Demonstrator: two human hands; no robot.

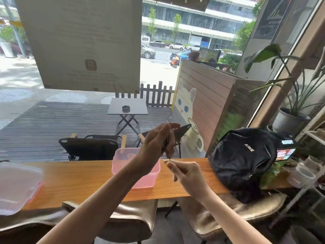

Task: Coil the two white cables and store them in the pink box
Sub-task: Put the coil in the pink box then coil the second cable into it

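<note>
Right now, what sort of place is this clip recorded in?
Probably a café: a wooden counter faces a street window, a deck outside holds a folding table, and a painted cat holding a latte decorates the partition.

The black backpack (241, 161) on the counter bears white letters "AIWE".

Black backpack (241, 161) on wooden counter (79, 180); clear, perhaps plastic, lid (15, 187) lies left.

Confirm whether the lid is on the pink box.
No: the pink box stands open, and the lid lies apart at the counter's left end.
</note>
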